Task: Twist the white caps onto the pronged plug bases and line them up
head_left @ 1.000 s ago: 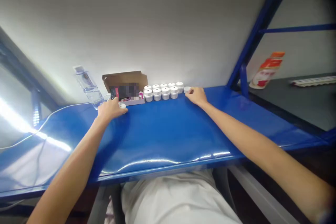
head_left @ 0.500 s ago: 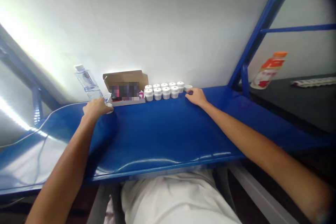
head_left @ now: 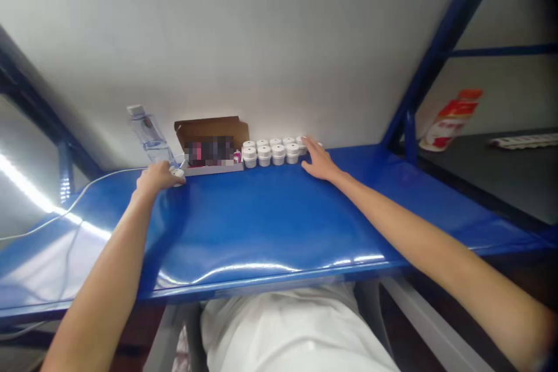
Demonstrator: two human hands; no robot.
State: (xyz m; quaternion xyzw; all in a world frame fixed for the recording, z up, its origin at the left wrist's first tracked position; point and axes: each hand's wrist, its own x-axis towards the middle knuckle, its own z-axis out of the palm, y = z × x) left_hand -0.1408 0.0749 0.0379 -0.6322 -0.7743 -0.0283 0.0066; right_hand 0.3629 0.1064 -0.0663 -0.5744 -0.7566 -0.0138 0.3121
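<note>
My left hand (head_left: 157,177) is closed around a small white piece (head_left: 177,173) beside the left end of an open cardboard box (head_left: 212,170). Two rows of white round containers (head_left: 264,155) stand against the wall to the right of that box. At the right end of the rows, my right hand (head_left: 319,161) has its fingers spread, the fingertips by the last container of the back row. A white piece shows partly behind these fingers.
A clear bottle (head_left: 150,135) stands behind my left hand, with a white cable (head_left: 93,182) running left from there. Blue metal frames rise at both sides of the blue table (head_left: 261,221). An orange-capped bottle (head_left: 451,121) stands on the dark surface (head_left: 501,168) at right.
The fingers of my right hand have opened and reached towards the back row's end. My left hand still holds the white piece, turned slightly.
</note>
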